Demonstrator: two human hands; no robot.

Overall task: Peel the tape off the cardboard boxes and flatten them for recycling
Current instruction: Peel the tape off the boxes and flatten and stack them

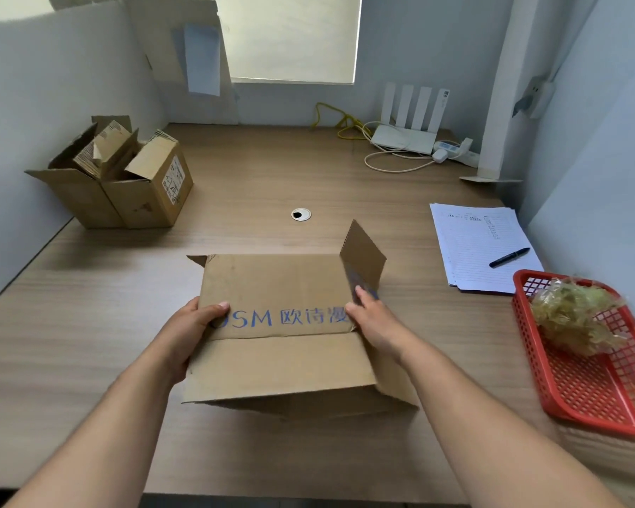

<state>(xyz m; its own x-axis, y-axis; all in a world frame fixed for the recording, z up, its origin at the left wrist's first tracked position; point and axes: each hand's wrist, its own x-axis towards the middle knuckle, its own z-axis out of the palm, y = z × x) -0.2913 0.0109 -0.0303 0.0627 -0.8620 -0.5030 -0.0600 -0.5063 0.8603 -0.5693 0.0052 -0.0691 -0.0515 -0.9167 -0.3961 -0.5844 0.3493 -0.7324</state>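
both hands, left hand (195, 324) and right hand (373, 320), grip the printed box (283, 324), half collapsed; behind it, left, more boxes (125, 177) await flattening.

Box (283, 287) set at middle of desk (88, 306), near front edge. Boxes (125, 185) placed far left. Sheet (184, 49) leaned at back left. Router (404, 137) kept back right. Pen (509, 257) laid on papers (473, 232), right. Tape wad (572, 320) held in basket (536, 361), before papers.
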